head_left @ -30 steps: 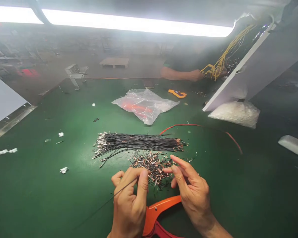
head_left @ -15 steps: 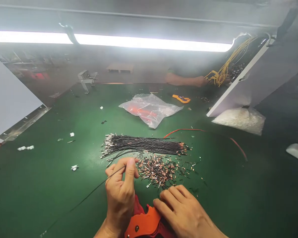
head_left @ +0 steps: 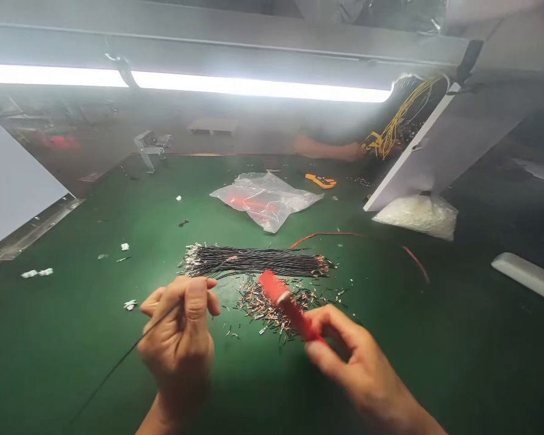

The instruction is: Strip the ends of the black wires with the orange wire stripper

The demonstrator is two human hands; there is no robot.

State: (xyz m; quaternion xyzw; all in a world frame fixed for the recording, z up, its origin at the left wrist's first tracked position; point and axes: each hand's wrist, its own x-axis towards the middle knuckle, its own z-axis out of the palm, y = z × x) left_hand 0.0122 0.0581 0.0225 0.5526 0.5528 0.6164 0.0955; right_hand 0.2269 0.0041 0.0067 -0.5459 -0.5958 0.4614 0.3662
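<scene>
My left hand (head_left: pixel 184 329) is closed, pinching a thin black wire (head_left: pixel 118 365) between thumb and fingers. The wire trails down to the lower left and blurs at its far end. A red wire stripper (head_left: pixel 294 311) is gripped at its lower end in my right hand (head_left: pixel 356 362), tilted up to the left and blurred by motion. Behind it lies a pile of short black and copper wire scraps (head_left: pixel 256 305). Just beyond the scraps, a bundle of black wires (head_left: pixel 258 260) lies crosswise, silvery terminals at its left end and copper-coloured ends at its right.
A clear plastic bag (head_left: pixel 267 202) with red contents lies farther back, beside a yellow-orange tool (head_left: pixel 321 181). A red wire (head_left: pixel 330 234) curves right. A bag of whitish pieces (head_left: pixel 419 216) leans near the right panel. Across the bench another person's arm (head_left: pixel 329 148) is near yellow wires (head_left: pixel 394 124).
My right hand has lifted the wire stripper off the bench, up in front of the scraps. My left hand has moved left, still pinching the black wire. The view has shifted slightly.
</scene>
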